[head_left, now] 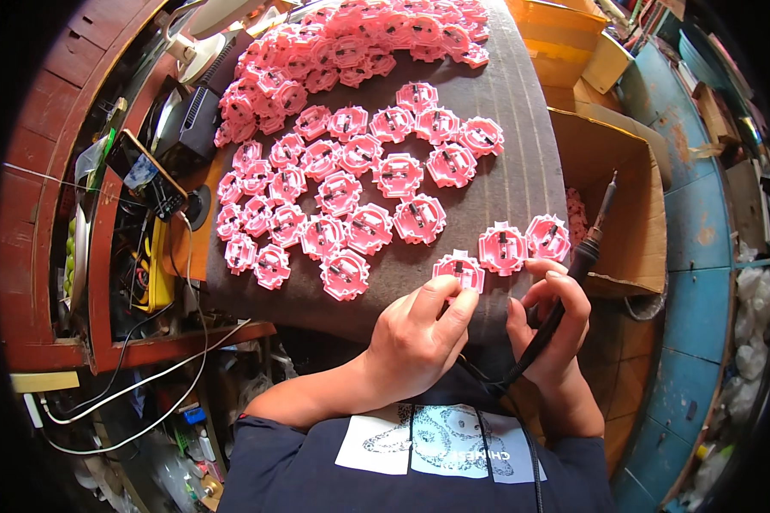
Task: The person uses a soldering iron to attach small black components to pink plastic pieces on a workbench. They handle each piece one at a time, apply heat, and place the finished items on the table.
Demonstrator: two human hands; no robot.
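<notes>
My left hand [423, 329] pinches the near edge of a pink plastic part [459, 271] with thumb and forefinger, at the front of the dark work surface. The part is round with a notched rim, and the fingertips hide some of it. My right hand [556, 316] holds a soldering iron [586, 253] with curled fingers, its metal tip pointing up and away to the right. Its forefinger is close to another pink part [547, 238]. A third pink part [502, 249], with a black piece in its middle, sits between the two.
Many similar pink parts [340, 193] lie spread out, with a heap [351, 47] behind. An open cardboard box [629, 175] with pink parts inside stands right. At left are a propped phone [154, 171], a black box-shaped device [190, 124] and white cables [154, 385].
</notes>
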